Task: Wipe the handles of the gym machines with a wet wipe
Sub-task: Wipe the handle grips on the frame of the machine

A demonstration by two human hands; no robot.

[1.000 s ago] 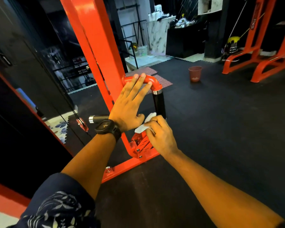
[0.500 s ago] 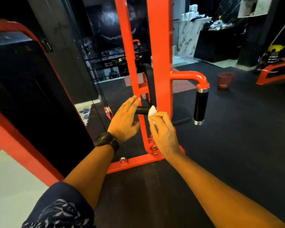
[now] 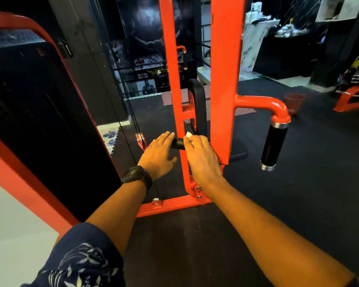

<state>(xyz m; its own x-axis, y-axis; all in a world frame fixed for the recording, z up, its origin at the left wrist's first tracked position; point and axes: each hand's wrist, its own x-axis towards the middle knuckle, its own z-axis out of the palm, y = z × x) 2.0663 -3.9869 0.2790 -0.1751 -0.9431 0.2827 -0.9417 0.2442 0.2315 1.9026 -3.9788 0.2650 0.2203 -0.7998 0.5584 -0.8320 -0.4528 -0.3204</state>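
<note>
Your right hand [image 3: 201, 156] held the white wet wipe [image 3: 188, 134] against the low black handle [image 3: 177, 144], just beside the orange upright [image 3: 178, 100]. Your left hand [image 3: 158, 154], fingers straight, lay at the handle's left end.

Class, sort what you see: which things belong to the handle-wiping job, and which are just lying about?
Job: wet wipe; right hand holding it; left hand; short black handle; hanging black handle.
Lying about: reddish bucket; dark counter.
</note>
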